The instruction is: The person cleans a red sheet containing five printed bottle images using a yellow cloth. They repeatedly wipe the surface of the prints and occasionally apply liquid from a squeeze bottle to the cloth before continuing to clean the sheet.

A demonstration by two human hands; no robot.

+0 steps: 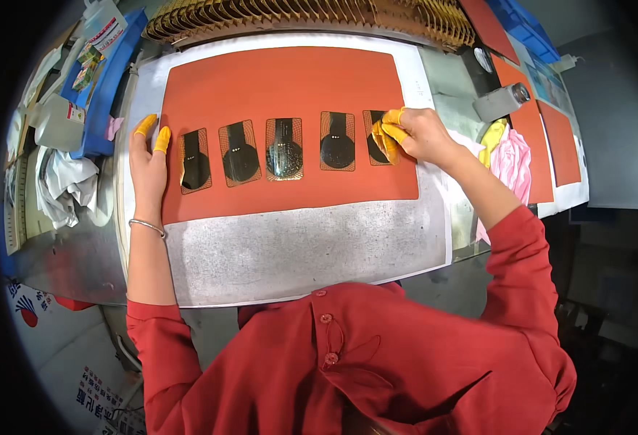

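Observation:
Several thin black-and-gold panels (pixel 284 148) lie in a row on an orange sheet (pixel 283 83), each with a dark disc and a meshed gold border. My right hand (pixel 420 134), with yellow finger cots, pinches the right edge of the rightmost panel (pixel 374 145), where a curved gold part shows under the fingertips. That panel's right side is hidden by the fingers. My left hand (pixel 148 163), also in yellow finger cots, rests at the sheet's left edge, thumb and forefinger apart, holding nothing. The leftmost panel (pixel 194 161) lies just right of its thumb.
A rack of many gold-brown curved pieces (pixel 312 18) stands along the back. At left are a blue tray (pixel 112 94) and white cloths (pixel 65 185). A grey bottle (pixel 502 103), a pink cloth (pixel 511 163) and more orange sheets (pixel 558 141) lie at right.

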